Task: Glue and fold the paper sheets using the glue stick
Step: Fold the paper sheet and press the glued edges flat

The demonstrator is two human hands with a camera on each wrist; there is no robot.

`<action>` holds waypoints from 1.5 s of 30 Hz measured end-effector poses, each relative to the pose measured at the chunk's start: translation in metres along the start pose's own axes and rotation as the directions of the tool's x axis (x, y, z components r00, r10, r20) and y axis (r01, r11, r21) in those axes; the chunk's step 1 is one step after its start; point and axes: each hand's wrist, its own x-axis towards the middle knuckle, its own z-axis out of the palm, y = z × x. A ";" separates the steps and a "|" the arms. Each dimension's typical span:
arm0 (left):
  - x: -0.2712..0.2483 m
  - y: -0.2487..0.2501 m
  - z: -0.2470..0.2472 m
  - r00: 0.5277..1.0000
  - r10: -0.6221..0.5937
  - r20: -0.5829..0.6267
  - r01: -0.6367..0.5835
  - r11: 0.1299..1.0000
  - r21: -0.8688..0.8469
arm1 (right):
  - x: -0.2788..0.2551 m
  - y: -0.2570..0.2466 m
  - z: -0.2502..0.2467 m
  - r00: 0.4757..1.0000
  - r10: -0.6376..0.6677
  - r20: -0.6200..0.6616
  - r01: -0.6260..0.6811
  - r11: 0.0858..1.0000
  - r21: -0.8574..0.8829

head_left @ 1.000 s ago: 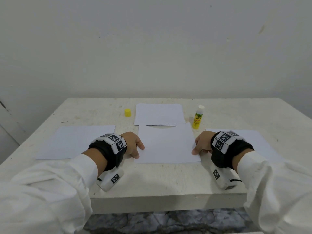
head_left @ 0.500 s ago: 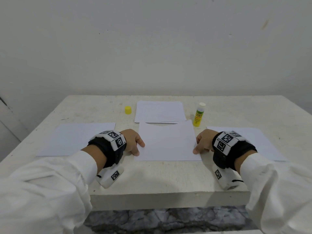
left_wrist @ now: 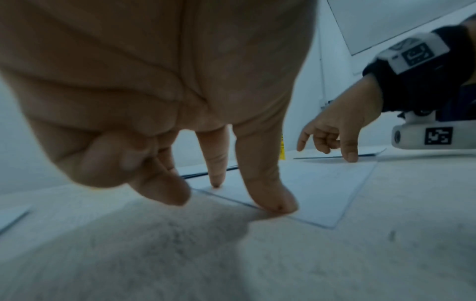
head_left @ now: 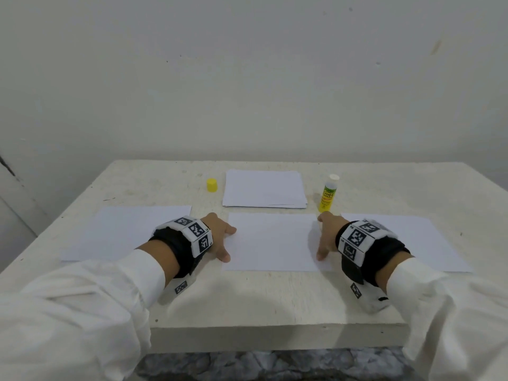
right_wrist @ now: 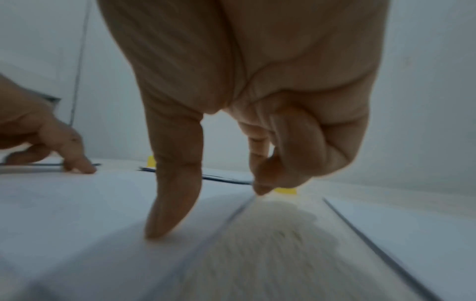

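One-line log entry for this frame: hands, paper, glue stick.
left hand: fingertips on centre sheet left edge | right hand: fingertips on right edge | glue stick: upright, uncapped, untouched | yellow cap: on table

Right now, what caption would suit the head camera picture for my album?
Both hands, left hand and right hand, press fingertips on the middle paper sheet, uncapped glue stick standing beyond.
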 end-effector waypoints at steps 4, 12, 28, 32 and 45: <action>0.017 -0.003 -0.003 0.997 0.025 0.067 -0.041 0.965 0.260 | 0.011 -0.047 -0.005 0.979 -0.191 0.067 0.197 0.973 -0.116; 0.050 -0.015 0.003 0.994 0.011 0.107 -0.039 0.963 0.265 | 0.049 -0.127 0.025 0.914 -0.366 0.176 0.406 0.839 -0.363; 0.053 0.018 -0.009 0.994 0.005 0.105 -0.033 0.965 0.261 | 0.041 -0.001 -0.001 0.955 -0.199 0.220 0.272 0.884 -0.381; 0.060 0.078 -0.003 0.992 0.103 0.074 -0.114 0.979 0.168 | 0.062 0.001 0.011 0.963 -0.187 0.196 0.257 0.861 -0.438; 0.054 0.068 -0.001 0.989 0.115 0.090 -0.126 0.985 0.119 | 0.056 -0.005 0.014 0.968 -0.228 0.105 0.251 0.885 -0.392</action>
